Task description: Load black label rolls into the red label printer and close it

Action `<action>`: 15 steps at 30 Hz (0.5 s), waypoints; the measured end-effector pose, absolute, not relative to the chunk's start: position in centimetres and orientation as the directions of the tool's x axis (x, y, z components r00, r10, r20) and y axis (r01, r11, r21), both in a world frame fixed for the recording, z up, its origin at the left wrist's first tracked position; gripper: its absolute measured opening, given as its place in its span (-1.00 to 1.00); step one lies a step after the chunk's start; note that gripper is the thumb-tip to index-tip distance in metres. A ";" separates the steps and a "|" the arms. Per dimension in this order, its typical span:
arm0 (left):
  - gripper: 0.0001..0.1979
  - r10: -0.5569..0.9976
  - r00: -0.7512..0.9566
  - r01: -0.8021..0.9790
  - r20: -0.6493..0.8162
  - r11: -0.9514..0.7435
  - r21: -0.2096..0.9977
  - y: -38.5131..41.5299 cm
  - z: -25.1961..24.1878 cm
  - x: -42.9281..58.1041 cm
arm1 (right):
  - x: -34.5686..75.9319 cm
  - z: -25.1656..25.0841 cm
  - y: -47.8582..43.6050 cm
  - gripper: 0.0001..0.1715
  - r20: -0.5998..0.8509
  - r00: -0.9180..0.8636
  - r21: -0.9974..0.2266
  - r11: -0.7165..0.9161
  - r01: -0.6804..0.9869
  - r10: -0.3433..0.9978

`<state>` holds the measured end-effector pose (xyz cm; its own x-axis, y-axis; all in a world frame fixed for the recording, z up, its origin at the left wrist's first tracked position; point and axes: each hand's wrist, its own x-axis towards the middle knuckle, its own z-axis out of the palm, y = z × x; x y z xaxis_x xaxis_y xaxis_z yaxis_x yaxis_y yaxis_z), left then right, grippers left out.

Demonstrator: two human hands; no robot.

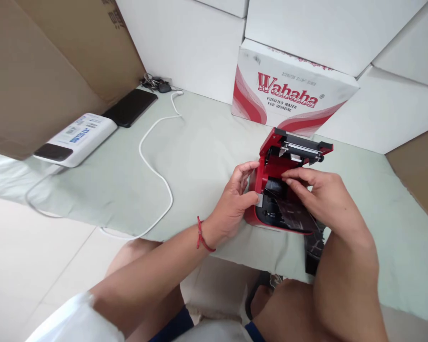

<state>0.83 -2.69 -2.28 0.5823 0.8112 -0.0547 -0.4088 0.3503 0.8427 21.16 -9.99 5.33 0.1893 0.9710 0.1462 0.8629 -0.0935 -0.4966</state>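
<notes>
A small red and black label printer point(262, 216) sits on the cloth with its lid point(299, 145) raised. My left hand point(235, 197) grips the printer's left side, thumb on the front rim by a small grey tab and fingers at the side wall. Inside the open body, my right hand point(316, 190) has thumb and forefinger pinched together at the dark glossy film strip point(296, 216). That strip comes out over the printer's front right edge. A dark length point(314, 247) hangs below at the table edge, partly behind my right forearm. My fingers hide part of the inside.
A white and red Wahaha water carton point(288, 90) stands behind the printer, against white boxes point(199, 47). To the left lie a white power bank point(82, 135), a black phone point(131, 107), keys point(155, 83) and a white cable point(146, 161). Brown cardboard point(57, 61) borders the left side.
</notes>
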 end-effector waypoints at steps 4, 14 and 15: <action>-0.42 0.791 0.604 -0.380 -0.101 0.397 0.835 -2.7 -1.8 0.5 | 21.9 4.3 -9.3 -0.56 0.167 0.152 -0.292 -0.098 0.951 0.974; -0.60 0.790 0.606 -0.349 -0.091 0.367 0.862 -3.1 -2.0 0.2 | 21.0 4.2 -9.7 -0.60 -0.043 0.074 -0.056 -0.076 0.996 0.996; -0.61 0.793 0.603 -0.350 -0.089 0.363 0.863 -3.2 -2.0 0.3 | 21.0 4.3 -9.6 -0.60 -0.051 0.091 -0.063 -0.094 0.994 0.995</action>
